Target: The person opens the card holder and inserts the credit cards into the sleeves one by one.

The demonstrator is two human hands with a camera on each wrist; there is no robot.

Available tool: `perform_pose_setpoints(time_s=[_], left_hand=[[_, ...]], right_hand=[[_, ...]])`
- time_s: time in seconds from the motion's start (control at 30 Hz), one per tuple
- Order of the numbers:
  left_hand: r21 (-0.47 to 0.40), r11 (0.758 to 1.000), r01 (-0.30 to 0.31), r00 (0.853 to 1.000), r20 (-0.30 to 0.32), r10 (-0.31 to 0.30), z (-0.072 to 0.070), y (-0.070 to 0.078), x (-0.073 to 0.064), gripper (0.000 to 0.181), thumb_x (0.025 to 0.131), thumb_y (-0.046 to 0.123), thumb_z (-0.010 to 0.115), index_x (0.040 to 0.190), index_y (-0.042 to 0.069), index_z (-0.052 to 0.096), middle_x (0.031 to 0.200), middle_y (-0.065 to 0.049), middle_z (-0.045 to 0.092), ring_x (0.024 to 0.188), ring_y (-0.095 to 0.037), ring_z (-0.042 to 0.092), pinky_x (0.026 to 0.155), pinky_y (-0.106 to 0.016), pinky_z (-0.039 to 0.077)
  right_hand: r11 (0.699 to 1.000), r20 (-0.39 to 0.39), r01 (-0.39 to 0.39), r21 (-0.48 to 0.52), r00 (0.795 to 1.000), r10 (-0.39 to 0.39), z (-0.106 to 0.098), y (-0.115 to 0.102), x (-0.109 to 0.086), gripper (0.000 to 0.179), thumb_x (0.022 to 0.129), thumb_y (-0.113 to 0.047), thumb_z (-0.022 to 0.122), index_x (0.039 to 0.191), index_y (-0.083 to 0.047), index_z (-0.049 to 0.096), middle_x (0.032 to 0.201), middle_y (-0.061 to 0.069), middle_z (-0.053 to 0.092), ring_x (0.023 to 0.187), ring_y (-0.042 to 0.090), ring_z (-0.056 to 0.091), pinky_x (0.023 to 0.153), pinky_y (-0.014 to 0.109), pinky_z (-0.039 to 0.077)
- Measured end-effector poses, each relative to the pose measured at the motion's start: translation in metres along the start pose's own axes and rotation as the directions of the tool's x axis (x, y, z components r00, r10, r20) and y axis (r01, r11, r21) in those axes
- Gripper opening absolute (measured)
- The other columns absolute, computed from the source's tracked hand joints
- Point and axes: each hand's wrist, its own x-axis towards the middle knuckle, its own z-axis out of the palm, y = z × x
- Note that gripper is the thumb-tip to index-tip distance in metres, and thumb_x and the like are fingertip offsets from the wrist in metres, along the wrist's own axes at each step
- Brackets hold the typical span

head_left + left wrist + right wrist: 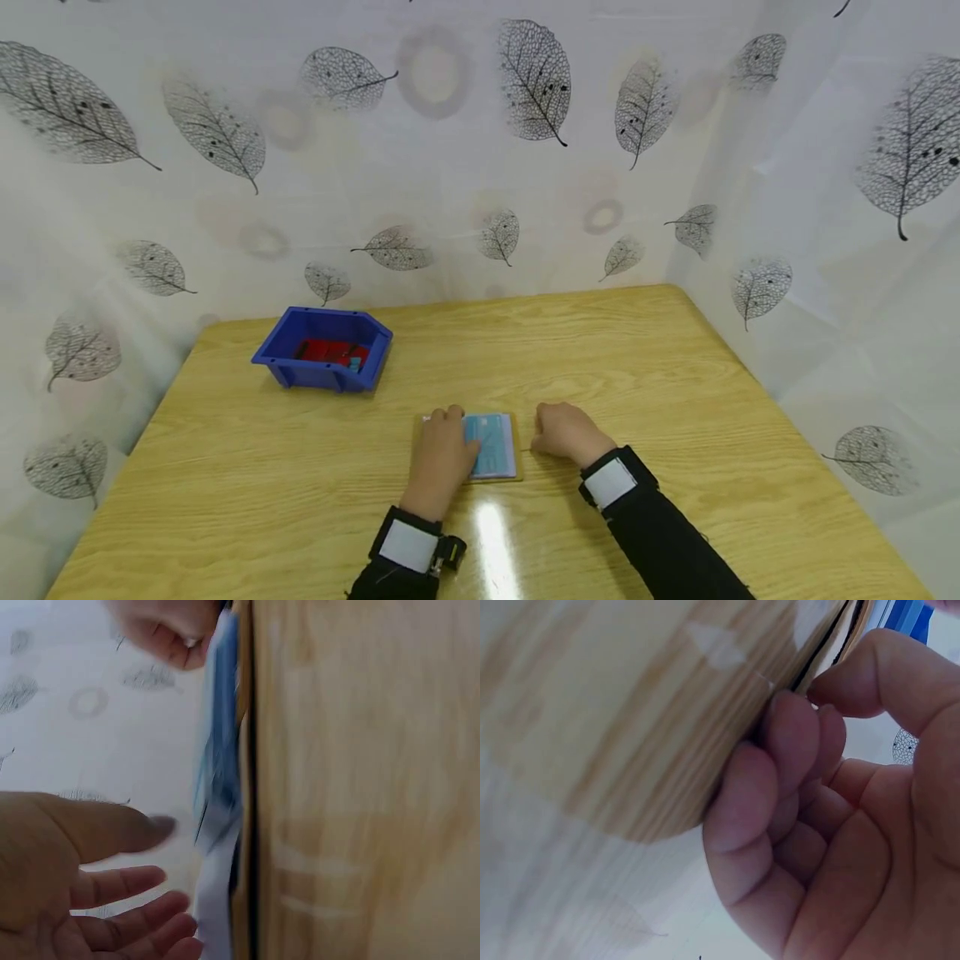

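Note:
A tan-covered flat pad or notebook (518,467) lies on the table, with white paper and a light-blue printed sheet (491,446) on top. My left hand (442,450) rests on its left part; in the left wrist view the fingers are fairly straight and the thumb stands apart. Just right of the pad is my right hand (567,431), its fingers curled and low against the table. A thin dark band (814,664) runs from the pad's side to the right thumb and index fingertips, which pinch its end. The pad's underside is hidden.
A blue plastic bin (318,377) stands at the back left of the wooden table (637,358), with red and small teal items inside. A white leaf-print curtain (450,167) encloses the back and sides. Light glares on the tabletop near the front.

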Motion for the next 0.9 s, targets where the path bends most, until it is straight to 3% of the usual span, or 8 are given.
perform_pose_setpoints(time_s=[0.2, 0.37, 0.7, 0.9], left_hand=[[0.066, 0.998, -0.014, 1.000, 0.025, 0.013, 0.016, 0.024, 0.000, 0.069, 0.075, 0.040, 0.082, 0.123, -0.002, 0.058, 0.111, -0.022, 0.058, 0.099, -0.040, 0.055, 0.073, -0.047, 0.052], [0.117, 0.993, 0.019, 0.997, 0.078, -0.028, 0.019, 0.032, 0.002, 0.079, 0.071, 0.039, 0.085, 0.132, -0.001, 0.053, 0.117, -0.024, 0.057, 0.103, -0.040, 0.053, 0.074, -0.047, 0.051], [0.068, 0.997, 0.035, 0.993, 0.114, -0.042, 0.017, 0.031, 0.005, 0.077, 0.071, 0.031, 0.085, 0.133, 0.000, 0.051, 0.120, -0.024, 0.055, 0.106, -0.042, 0.051, 0.073, -0.051, 0.051], [0.031, 0.999, 0.035, 0.986, 0.164, -0.040, 0.013, 0.032, 0.004, 0.067, 0.072, 0.028, 0.082, 0.130, 0.005, 0.060, 0.130, -0.024, 0.051, 0.109, -0.042, 0.047, 0.071, -0.052, 0.050]], right_hand=[[1.000, -0.012, 0.021, -0.015, 1.000, -0.021, 0.001, 0.000, 0.002, 0.022, 0.078, -0.013, 0.074, 0.074, -0.009, 0.053, 0.065, 0.000, 0.053, 0.059, 0.018, 0.047, 0.056, 0.031, 0.039], [1.000, -0.009, 0.023, -0.021, 1.000, -0.023, 0.000, -0.001, 0.001, 0.022, 0.077, -0.014, 0.073, 0.073, -0.010, 0.053, 0.065, 0.000, 0.053, 0.059, 0.017, 0.048, 0.055, 0.030, 0.039], [1.000, -0.009, 0.022, -0.017, 1.000, -0.023, -0.003, 0.001, -0.001, 0.020, 0.077, -0.014, 0.073, 0.073, -0.010, 0.053, 0.065, -0.001, 0.053, 0.060, 0.016, 0.048, 0.057, 0.030, 0.040], [1.000, 0.004, 0.012, -0.016, 1.000, -0.012, -0.002, 0.000, -0.003, 0.020, 0.079, -0.013, 0.074, 0.075, -0.009, 0.054, 0.066, 0.000, 0.054, 0.059, 0.016, 0.049, 0.055, 0.030, 0.040]])
